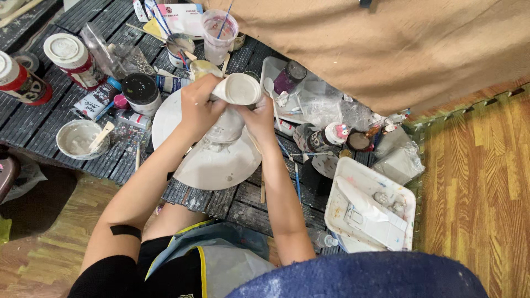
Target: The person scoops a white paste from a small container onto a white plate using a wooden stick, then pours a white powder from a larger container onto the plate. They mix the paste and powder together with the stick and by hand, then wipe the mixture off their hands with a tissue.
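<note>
Holding a white figurine (234, 105) over the round white plate (212, 165) at the counter's (49, 124) middle, you are clamping your left hand (199, 107) and right hand (259, 118) around it; it is looking unpainted, colours untouched.

White unglazed figure (237, 91) being held over white round plate (212, 160). Dark grey slatted tabletop (38, 124) being speckled with pale paint. Tan cloth (386, 49) being shown plain. Floor (480, 182) being seen in orange-brown woodgrain. Black-lidded jar (141, 91) being noted.
</note>
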